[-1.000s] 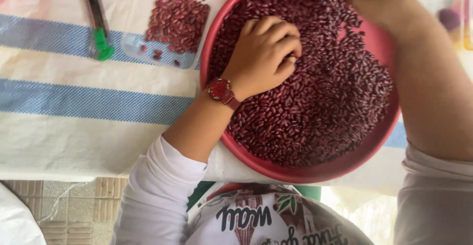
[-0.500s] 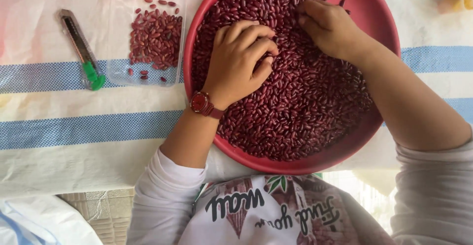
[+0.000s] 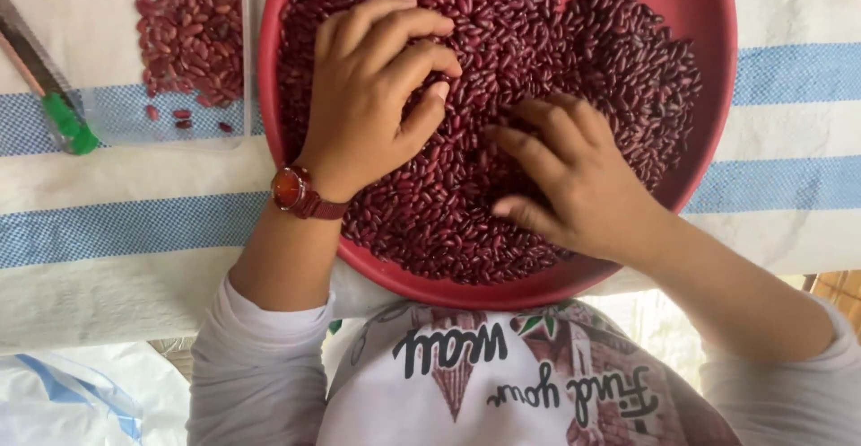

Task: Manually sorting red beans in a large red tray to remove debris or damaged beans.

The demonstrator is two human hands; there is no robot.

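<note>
A large round red tray [image 3: 708, 69] filled with dark red kidney beans [image 3: 529, 51] lies on a white cloth with blue stripes. My left hand [image 3: 377, 87], with a red wristwatch [image 3: 291, 190] on the wrist, rests on the beans at the tray's left side, fingers curled into them. My right hand [image 3: 565, 177] lies on the beans near the middle, fingers spread and pointing left toward the left hand. Neither hand visibly holds anything apart from touching loose beans.
A clear flat container [image 3: 179, 60] holding a small heap of beans sits left of the tray. A tool with a green tip [image 3: 63, 118] lies at the far left. The striped cloth [image 3: 117, 231] covers the table; its near edge runs just below the tray.
The view has closed in and shifted. My right hand has come down from the tray's upper right to the middle of the beans, closer to my left hand, which stays at the left side.
</note>
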